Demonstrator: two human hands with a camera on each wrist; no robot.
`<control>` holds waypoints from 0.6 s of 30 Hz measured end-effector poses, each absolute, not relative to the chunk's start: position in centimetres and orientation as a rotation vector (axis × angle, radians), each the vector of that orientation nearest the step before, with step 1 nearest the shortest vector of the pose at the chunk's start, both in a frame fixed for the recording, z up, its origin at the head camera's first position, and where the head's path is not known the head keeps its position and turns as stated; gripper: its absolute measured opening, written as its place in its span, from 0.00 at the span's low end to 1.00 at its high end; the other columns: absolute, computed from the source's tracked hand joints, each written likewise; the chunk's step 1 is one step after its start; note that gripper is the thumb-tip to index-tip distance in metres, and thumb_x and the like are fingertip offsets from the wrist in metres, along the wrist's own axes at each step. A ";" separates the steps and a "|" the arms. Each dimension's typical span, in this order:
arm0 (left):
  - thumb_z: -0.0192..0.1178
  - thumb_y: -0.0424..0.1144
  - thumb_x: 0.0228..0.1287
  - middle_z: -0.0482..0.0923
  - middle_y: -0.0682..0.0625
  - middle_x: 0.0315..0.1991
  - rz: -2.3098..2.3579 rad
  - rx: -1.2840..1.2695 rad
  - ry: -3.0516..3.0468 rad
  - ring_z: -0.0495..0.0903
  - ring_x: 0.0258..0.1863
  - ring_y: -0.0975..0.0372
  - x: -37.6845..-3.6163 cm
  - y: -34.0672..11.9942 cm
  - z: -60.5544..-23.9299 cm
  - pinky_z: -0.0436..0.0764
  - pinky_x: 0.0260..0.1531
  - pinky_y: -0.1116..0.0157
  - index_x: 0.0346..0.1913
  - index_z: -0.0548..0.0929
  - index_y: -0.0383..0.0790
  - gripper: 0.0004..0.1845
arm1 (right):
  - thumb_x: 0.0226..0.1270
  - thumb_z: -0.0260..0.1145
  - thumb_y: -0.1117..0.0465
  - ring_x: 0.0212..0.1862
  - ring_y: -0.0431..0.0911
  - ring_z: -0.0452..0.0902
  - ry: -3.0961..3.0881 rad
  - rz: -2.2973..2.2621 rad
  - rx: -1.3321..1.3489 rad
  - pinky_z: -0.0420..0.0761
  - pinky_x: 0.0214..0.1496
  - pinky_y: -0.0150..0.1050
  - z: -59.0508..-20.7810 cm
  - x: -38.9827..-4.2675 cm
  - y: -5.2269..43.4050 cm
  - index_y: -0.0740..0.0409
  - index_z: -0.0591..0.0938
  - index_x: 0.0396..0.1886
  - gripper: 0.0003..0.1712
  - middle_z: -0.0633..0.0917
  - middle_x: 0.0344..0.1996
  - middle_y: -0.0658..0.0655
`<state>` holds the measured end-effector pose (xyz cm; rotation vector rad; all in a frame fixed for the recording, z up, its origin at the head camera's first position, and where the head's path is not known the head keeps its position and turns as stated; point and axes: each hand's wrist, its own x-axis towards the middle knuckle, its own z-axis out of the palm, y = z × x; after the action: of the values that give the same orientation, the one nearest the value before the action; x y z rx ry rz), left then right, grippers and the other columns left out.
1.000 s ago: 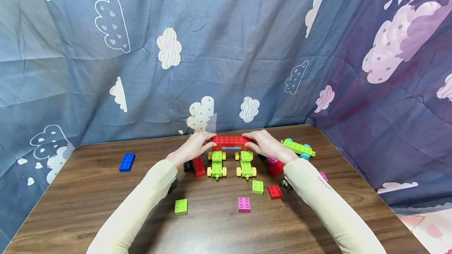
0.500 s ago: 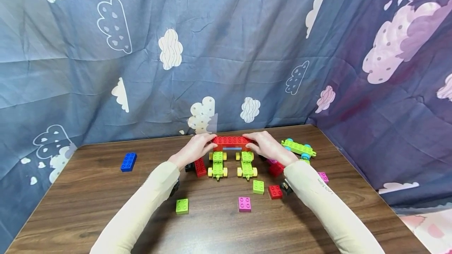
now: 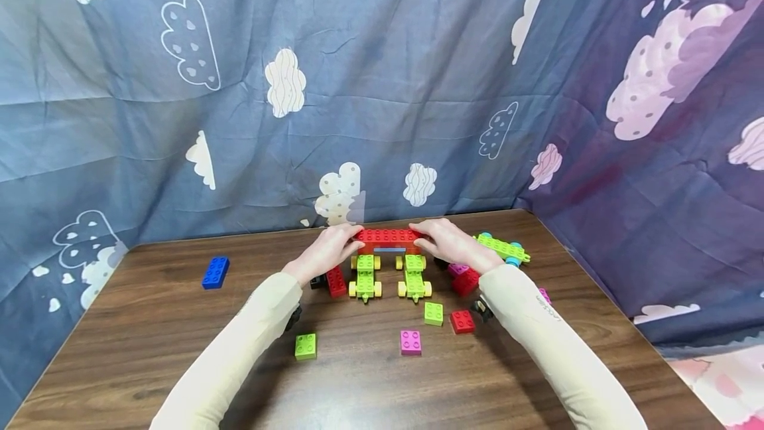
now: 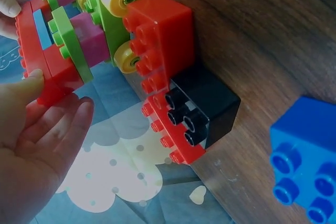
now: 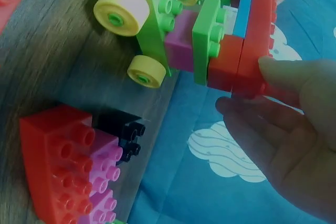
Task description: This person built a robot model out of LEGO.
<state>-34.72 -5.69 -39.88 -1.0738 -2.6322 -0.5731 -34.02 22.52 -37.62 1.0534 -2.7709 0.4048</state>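
A long red brick spans two green wheeled bases with yellow wheels at the back middle of the table. My left hand pinches its left end, thumb on the red brick and fingers behind it. At the other end my right hand does the same, thumb over the red brick and fingers beneath. Under the red layer the wrist views show green plates and pink bricks, with a thin blue strip in between.
A red brick with a black one lies left of the build. At right are a red and pink stack and a green car with cyan wheels. Loose bricks: blue, green, pink, green, red.
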 end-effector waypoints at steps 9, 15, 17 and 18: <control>0.57 0.39 0.72 0.84 0.39 0.48 -0.624 -1.066 -2.712 0.83 0.42 0.54 -34.6 -6.0 -39.7 0.83 0.45 0.57 0.62 0.76 0.27 0.22 | 0.70 0.64 0.64 0.42 0.52 0.81 -2.766 0.467 0.983 0.80 0.45 0.45 -37.7 -34.0 22.7 0.67 0.82 0.57 0.19 0.86 0.46 0.63; 0.56 0.38 0.73 0.83 0.37 0.53 -0.670 -1.057 -2.747 0.83 0.42 0.54 -34.5 -6.3 -39.4 0.82 0.46 0.56 0.64 0.75 0.27 0.22 | 0.69 0.65 0.64 0.39 0.49 0.79 -2.754 0.487 0.967 0.80 0.44 0.44 -37.7 -34.1 22.6 0.66 0.82 0.56 0.18 0.86 0.44 0.62; 0.56 0.38 0.73 0.84 0.37 0.53 -0.676 -1.049 -2.750 0.83 0.43 0.54 -34.5 -6.3 -39.3 0.82 0.46 0.56 0.63 0.76 0.28 0.22 | 0.69 0.65 0.64 0.39 0.49 0.79 -2.744 0.477 0.970 0.80 0.43 0.44 -37.8 -34.1 22.6 0.66 0.83 0.56 0.18 0.86 0.43 0.62; 0.56 0.39 0.73 0.84 0.38 0.53 -0.676 -1.045 -2.752 0.83 0.42 0.55 -34.5 -6.2 -39.3 0.82 0.46 0.56 0.63 0.76 0.28 0.22 | 0.68 0.65 0.64 0.39 0.50 0.79 -2.741 0.479 0.971 0.80 0.43 0.44 -37.8 -34.1 22.6 0.66 0.83 0.56 0.18 0.86 0.43 0.62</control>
<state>-34.53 -6.24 -39.26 -1.0449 -2.7516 -0.6764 -34.10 22.61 -37.75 0.9708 -2.7409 0.4788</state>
